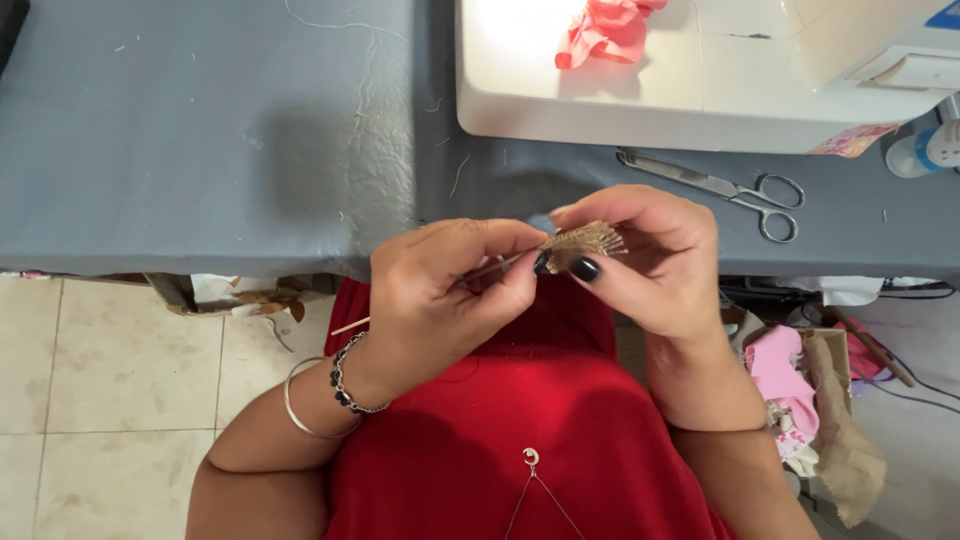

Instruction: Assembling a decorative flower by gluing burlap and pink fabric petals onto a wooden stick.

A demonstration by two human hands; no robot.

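Burlap scrap point(585, 240) — pinched by both hands (left hand point(440, 300), right hand point(650, 260)).

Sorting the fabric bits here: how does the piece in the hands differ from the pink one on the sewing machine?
The burlap piece is tan, coarse and frayed, pinched between both hands; the pink cloth is smooth-looking, crumpled and lies untouched on the sewing machine. The burlap piece looks smaller. Both are small scraps.

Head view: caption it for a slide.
Both hands, left hand and right hand, pinch a small burlap piece beside scissors.
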